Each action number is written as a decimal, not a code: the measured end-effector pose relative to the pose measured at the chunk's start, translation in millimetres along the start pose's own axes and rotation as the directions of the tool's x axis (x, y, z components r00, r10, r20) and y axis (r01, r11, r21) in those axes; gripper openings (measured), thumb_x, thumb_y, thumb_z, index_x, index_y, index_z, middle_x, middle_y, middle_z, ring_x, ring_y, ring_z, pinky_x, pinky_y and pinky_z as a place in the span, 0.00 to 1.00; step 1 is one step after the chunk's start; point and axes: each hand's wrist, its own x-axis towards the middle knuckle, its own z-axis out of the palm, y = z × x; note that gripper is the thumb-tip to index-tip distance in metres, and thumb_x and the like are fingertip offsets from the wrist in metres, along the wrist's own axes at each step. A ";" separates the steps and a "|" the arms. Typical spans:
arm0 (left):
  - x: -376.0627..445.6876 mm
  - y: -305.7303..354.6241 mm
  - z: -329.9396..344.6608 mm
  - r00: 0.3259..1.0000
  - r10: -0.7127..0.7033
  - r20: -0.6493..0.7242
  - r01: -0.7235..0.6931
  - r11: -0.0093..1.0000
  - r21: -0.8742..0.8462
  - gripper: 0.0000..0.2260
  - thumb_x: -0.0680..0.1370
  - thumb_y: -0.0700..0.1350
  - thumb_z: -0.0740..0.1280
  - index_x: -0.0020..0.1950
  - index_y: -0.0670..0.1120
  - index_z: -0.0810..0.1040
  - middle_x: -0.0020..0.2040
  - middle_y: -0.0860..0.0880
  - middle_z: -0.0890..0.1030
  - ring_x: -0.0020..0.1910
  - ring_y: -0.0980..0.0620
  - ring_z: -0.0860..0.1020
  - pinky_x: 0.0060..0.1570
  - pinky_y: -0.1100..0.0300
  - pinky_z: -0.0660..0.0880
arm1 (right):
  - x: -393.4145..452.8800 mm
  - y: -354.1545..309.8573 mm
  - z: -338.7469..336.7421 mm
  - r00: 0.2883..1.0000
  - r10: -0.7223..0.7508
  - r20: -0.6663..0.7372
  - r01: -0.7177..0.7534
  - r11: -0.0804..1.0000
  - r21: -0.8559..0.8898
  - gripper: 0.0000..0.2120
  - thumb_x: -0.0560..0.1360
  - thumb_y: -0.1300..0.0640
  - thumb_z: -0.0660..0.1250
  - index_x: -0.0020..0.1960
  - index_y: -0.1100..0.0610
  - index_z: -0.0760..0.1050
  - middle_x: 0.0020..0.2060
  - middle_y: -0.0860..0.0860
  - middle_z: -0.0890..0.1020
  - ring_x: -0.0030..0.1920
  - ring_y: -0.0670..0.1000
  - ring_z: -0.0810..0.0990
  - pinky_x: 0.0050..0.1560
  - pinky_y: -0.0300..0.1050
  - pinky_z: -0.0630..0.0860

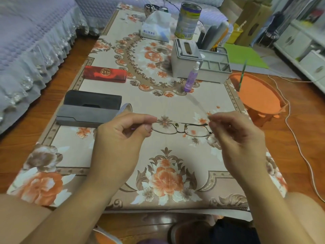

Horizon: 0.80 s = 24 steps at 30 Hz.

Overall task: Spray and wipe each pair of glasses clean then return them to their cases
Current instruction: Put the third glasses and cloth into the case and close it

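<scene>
Thin metal-framed glasses [182,129] held above the floral tablecloth [158,173], left hand [121,136] pinching one end, right hand [233,132] pinching the other, open grey case [88,110] just left, purple spray bottle [190,78] beyond

A tall tin can [188,21] stands behind a grey desk organiser [200,62]. A tissue pack [155,26] lies left of the can. An orange stool [258,95] sits beside the table.

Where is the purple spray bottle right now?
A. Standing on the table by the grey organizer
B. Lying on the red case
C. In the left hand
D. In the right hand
A: the spray bottle stands upright beside the grey organizer, while both hands hold the glasses.
</scene>
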 end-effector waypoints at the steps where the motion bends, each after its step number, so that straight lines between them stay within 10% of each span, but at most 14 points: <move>1: -0.5 0.3 0.5 1.000 0.001 -0.002 -0.001 1.000 -0.012 0.11 0.77 0.35 0.70 0.50 0.51 0.86 0.44 0.56 0.85 0.46 0.57 0.84 0.46 0.70 0.77 | -1.4 2.3 2.1 0.997 -0.073 0.032 0.075 0.994 -0.081 0.08 0.76 0.66 0.72 0.50 0.55 0.84 0.41 0.50 0.83 0.42 0.50 0.81 0.43 0.44 0.77; 19: -10.7 -8.0 -24.9 0.968 -0.251 -0.013 0.251 0.968 0.000 0.10 0.74 0.34 0.74 0.41 0.46 0.75 0.39 0.51 0.85 0.39 0.52 0.85 0.47 0.53 0.83 | -25.7 3.0 57.3 0.891 -0.366 0.270 0.440 0.845 -0.304 0.06 0.79 0.62 0.70 0.52 0.61 0.85 0.39 0.53 0.81 0.39 0.55 0.77 0.37 0.49 0.74; 24: -6.9 -13.4 -60.6 0.961 -0.274 0.030 0.259 0.936 0.240 0.08 0.76 0.42 0.74 0.47 0.55 0.79 0.42 0.57 0.83 0.44 0.59 0.82 0.44 0.57 0.81 | -18.4 -4.4 73.4 0.864 -0.347 0.364 0.453 0.852 -0.262 0.04 0.77 0.62 0.71 0.49 0.60 0.85 0.38 0.51 0.80 0.38 0.55 0.77 0.34 0.52 0.76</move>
